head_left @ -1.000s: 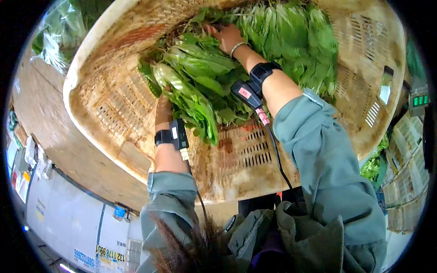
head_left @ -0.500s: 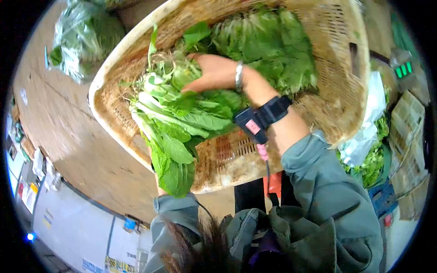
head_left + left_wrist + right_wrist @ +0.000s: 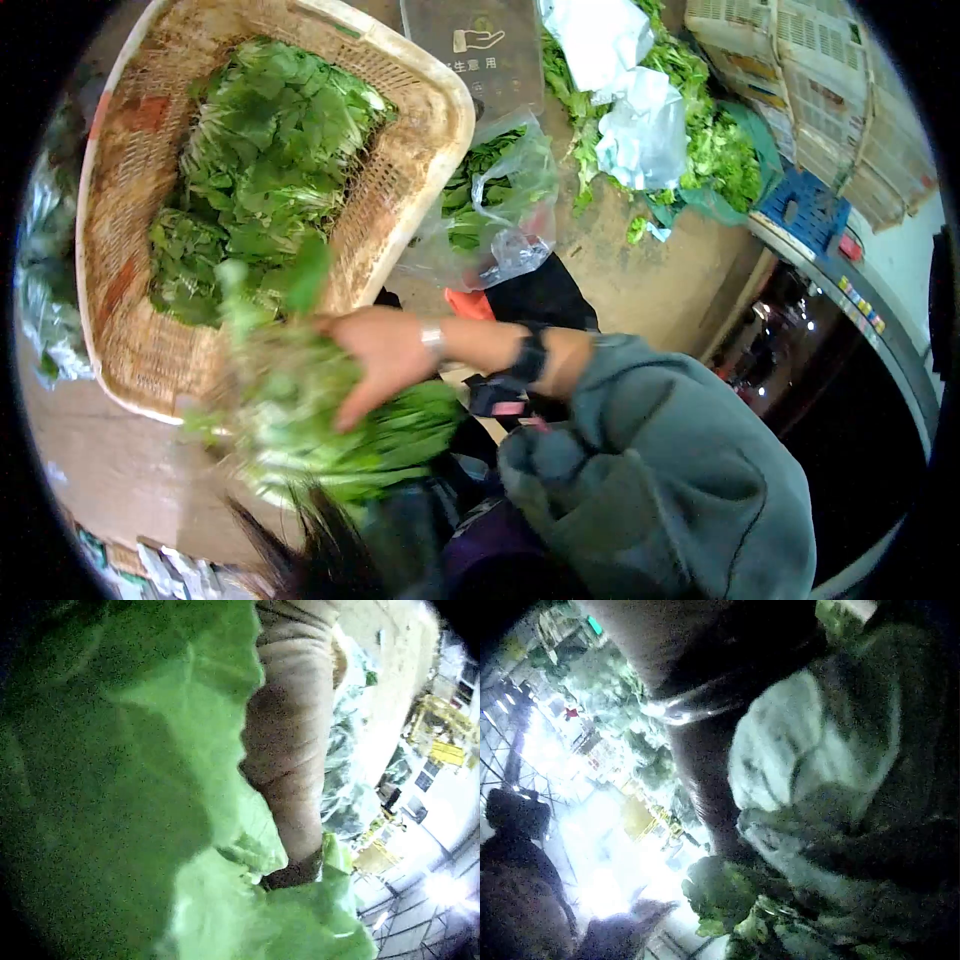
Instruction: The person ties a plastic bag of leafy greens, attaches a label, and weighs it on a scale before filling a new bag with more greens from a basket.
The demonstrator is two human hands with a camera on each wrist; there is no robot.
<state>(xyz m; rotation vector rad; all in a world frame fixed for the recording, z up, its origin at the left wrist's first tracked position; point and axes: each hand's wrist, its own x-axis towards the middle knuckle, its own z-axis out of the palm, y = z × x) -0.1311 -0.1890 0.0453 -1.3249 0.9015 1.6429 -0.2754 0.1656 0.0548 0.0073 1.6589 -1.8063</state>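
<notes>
A big bunch of leafy greens [image 3: 330, 425], blurred by motion, with pale stems and roots at its left end, is up beside the near rim of the basket, close to the person's body. My right hand [image 3: 385, 350] grips it from above, thumb spread toward the body and fingers on the far side. In the head view my left hand is hidden under the bunch. Part of the left hand [image 3: 292, 742] shows in the left wrist view, pressed against broad leaves [image 3: 135, 765] that cover its fingertips. Leaves [image 3: 780, 750] also crowd the dark right wrist view.
The stained white plastic basket [image 3: 440, 150] at the left holds more greens [image 3: 270, 150]. A clear plastic bag of greens [image 3: 490, 220] lies right of it, with loose lettuce [image 3: 720, 150] and white plastic [image 3: 640, 130] beyond. Another bagged bundle [image 3: 50, 270] stands at the left edge.
The bunch has come out of the basket toward the body, with the right hand on it. The head view has turned right, so the basket now appears further left.
</notes>
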